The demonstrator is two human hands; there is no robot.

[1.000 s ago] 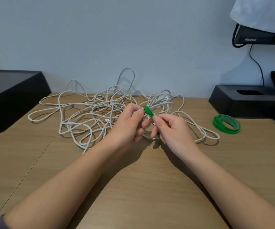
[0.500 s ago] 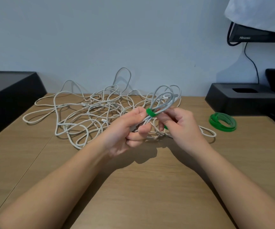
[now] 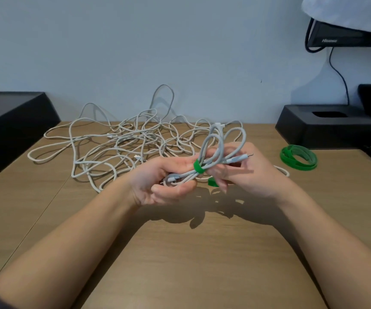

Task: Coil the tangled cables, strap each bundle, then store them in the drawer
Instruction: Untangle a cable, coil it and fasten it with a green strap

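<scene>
My left hand and right hand meet at frame centre, both gripping one coiled white cable bundle cinched by one green fabric strap. One tangled white cable pile lies behind them, and one loose ring of green straps sits at the right.

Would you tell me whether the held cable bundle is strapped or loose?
Strapped: a green strap wraps the cable bundle midway. Its tail sticks out beside the right hand; whether it is fastened, I cannot tell.

Soft even daylight, dim blue-grey wall, diffuse shadows under hands on bench, wide-angle bending at edges, slight softness.
</scene>
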